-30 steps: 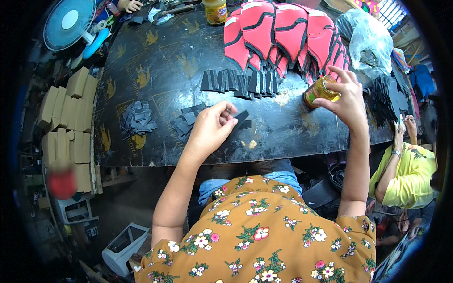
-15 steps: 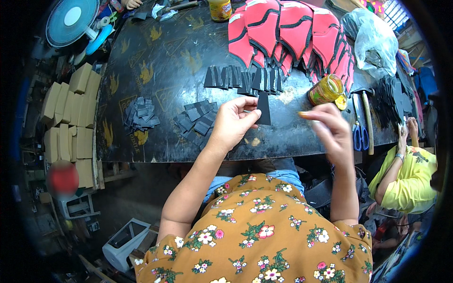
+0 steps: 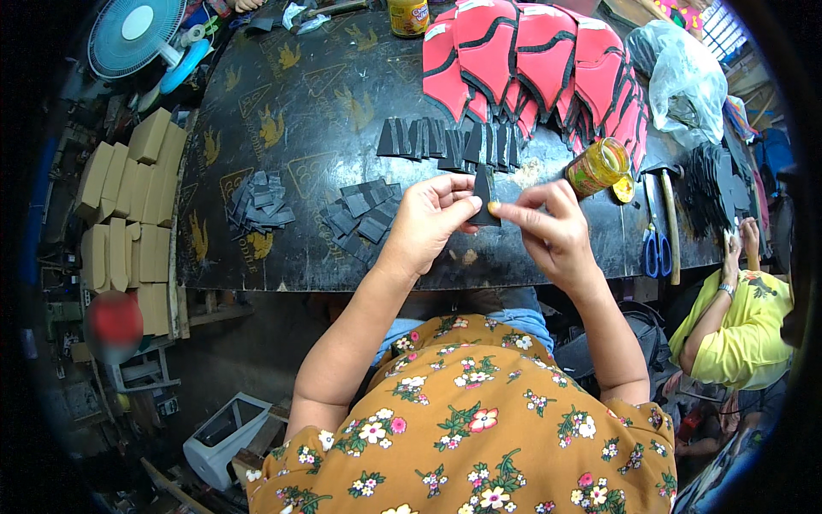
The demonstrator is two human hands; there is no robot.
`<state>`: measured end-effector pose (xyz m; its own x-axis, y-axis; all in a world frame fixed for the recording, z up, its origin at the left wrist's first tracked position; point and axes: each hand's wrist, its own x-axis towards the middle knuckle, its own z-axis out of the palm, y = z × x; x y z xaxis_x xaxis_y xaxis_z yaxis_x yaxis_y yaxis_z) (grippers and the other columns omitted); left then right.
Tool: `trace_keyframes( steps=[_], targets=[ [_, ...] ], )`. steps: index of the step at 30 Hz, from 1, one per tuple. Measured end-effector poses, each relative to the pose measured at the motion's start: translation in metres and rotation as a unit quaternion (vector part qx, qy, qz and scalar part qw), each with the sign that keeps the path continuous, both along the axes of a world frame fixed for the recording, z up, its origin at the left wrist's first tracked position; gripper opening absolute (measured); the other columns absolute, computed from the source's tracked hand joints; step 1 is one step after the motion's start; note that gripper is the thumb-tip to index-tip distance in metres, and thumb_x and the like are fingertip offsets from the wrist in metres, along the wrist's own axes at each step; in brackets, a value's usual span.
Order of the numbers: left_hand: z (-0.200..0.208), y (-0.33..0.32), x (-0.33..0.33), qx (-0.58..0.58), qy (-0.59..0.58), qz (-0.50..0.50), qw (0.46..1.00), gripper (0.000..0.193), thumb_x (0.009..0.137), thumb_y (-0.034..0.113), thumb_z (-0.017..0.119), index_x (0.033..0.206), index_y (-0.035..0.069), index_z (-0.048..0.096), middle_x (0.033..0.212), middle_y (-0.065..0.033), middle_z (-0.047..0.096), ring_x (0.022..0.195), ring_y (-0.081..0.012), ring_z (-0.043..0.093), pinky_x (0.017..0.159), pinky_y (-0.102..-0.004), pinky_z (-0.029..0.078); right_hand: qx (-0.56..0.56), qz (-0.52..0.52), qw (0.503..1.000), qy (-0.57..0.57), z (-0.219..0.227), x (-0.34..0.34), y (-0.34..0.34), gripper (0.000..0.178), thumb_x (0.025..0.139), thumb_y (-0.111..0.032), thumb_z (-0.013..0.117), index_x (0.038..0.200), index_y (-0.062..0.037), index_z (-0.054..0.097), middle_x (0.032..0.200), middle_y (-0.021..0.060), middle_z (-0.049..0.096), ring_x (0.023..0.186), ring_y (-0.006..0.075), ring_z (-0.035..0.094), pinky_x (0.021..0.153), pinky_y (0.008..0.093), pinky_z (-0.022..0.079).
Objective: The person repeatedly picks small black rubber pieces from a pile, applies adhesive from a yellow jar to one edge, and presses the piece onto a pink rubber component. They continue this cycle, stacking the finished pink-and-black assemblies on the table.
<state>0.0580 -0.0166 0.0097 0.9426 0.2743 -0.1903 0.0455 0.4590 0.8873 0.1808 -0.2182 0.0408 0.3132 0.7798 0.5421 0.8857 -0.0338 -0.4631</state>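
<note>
My left hand [image 3: 428, 218] pinches a tapered black piece of sheet material [image 3: 484, 190] by its left edge, over the near part of the dark table. A shiny streak runs along the right side of that piece. My right hand [image 3: 558, 236] is curled, its index finger stretched to the piece's right edge, with yellowish stuff on the fingertip. Just beyond lies a row of overlapping black pieces [image 3: 411, 139] with glossy strips. Right of it stands an open jar [image 3: 599, 165] with yellow smears, its yellow lid [image 3: 624, 189] alongside. Small black pieces [image 3: 364, 214] lie heaped left of my left hand.
Pink panels with black trim [image 3: 544, 56] overlap at the back. Scissors [image 3: 657, 248] and a hammer [image 3: 671, 223] lie right, near stacked black sheets [image 3: 715, 184]. Another small black pile [image 3: 259, 204] sits left. A person in yellow [image 3: 741, 330] works at the right edge.
My right hand has moved left from beside the jar, bringing its index finger onto the black piece. A shiny streak now shows on the piece. My left hand keeps its hold.
</note>
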Motion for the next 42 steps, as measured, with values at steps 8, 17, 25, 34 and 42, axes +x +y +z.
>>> trace_keyframes(
  steps=[8, 17, 25, 34, 42],
  targets=[
    [-0.005, 0.022, 0.015, 0.066, -0.033, 0.109, 0.991, 0.029, 0.100, 0.007, 0.077, 0.127, -0.002, 0.071, 0.102, -0.0037, 0.076, 0.086, -0.0100, 0.071, 0.074, -0.0269, 0.062, -0.017, -0.020, 0.999, 0.024, -0.012, -0.011, -0.021, 0.046, 0.074, 0.007, 0.075, 0.115, -0.0133, 0.082, 0.106, 0.0073, 0.067, 0.097, 0.0289, 0.063, 0.088, 0.0411, 0.053],
    [-0.025, 0.050, 0.090, 0.471, 0.070, 0.082, 0.875, 0.034, 0.089, 0.014, 0.085, 0.118, -0.002, 0.079, 0.099, -0.0124, 0.080, 0.083, -0.0165, 0.075, 0.080, -0.0337, 0.061, -0.007, -0.103, 0.981, 0.166, -0.061, -0.016, -0.029, 0.044, 0.089, 0.007, 0.071, 0.130, -0.0056, 0.074, 0.111, 0.0141, 0.068, 0.105, 0.0316, 0.067, 0.094, 0.0404, 0.055],
    [-0.012, 0.038, 0.056, 0.591, -0.001, 0.147, 0.793, 0.022, 0.086, 0.008, 0.082, 0.104, 0.003, 0.070, 0.096, -0.0152, 0.069, 0.095, -0.0366, 0.070, 0.086, -0.0495, 0.056, -0.026, -0.114, 0.973, 0.199, -0.061, -0.018, -0.030, 0.043, 0.090, 0.004, 0.075, 0.133, -0.0052, 0.074, 0.113, 0.0137, 0.067, 0.104, 0.0299, 0.067, 0.093, 0.0398, 0.056],
    [0.013, 0.026, -0.030, 0.619, 0.068, -0.100, 0.776, 0.031, 0.082, 0.011, 0.088, 0.108, 0.003, 0.074, 0.097, -0.0130, 0.069, 0.102, -0.0356, 0.067, 0.091, -0.0481, 0.054, -0.036, -0.317, 0.939, -0.127, 0.036, 0.060, -0.069, 0.052, 0.076, -0.040, 0.096, 0.115, -0.0099, 0.080, 0.136, 0.0149, 0.066, 0.126, 0.0348, 0.061, 0.107, 0.0484, 0.047],
    [0.003, 0.016, -0.028, 0.442, 0.044, -0.023, 0.896, 0.014, 0.096, 0.009, 0.080, 0.104, 0.000, 0.074, 0.091, -0.0040, 0.071, 0.074, -0.0143, 0.067, 0.070, -0.0306, 0.054, -0.274, -0.275, 0.912, -0.135, 0.055, 0.098, -0.058, 0.051, 0.069, -0.050, 0.097, 0.104, -0.0140, 0.088, 0.148, 0.0090, 0.065, 0.137, 0.0329, 0.057, 0.108, 0.0512, 0.047]
  ],
)
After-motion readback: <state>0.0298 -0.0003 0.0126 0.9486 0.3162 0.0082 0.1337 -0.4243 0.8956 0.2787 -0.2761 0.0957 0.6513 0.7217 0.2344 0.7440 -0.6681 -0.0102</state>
